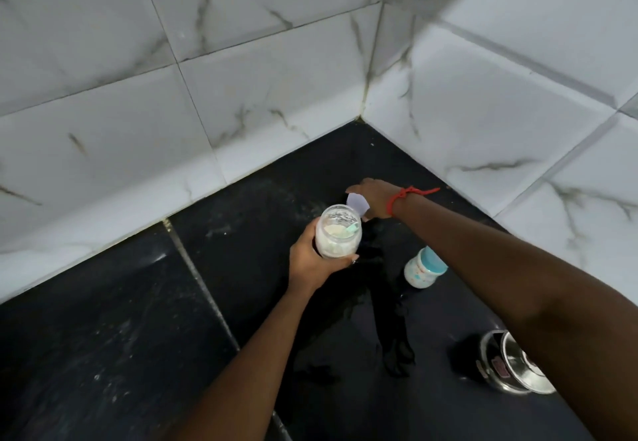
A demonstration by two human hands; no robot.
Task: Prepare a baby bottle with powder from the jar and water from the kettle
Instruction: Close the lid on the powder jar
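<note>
Clear plastic, open at the mouth: the jar is in my left hand, with my fingers and thumb wrapped round its lower wall. Inside lies pale powder, and a light green scoop rests on it close to the rim. Whether the jar's base touches the black counter I cannot tell.

Just beyond the jar, my right hand grasps the white lid from above, low over the counter and near the corner of the tiled wall. A red thread bracelet circles that wrist.

The baby bottle stands upright on the counter to the right of the jar, apart from both hands. Its blue top is partly hidden under my right forearm, and I cannot make out what it holds.

The steel kettle stands nearer to me at the lower right, well apart from the jar and half covered by the same arm. Its top is open on a shiny inside, though I cannot see any water.
</note>
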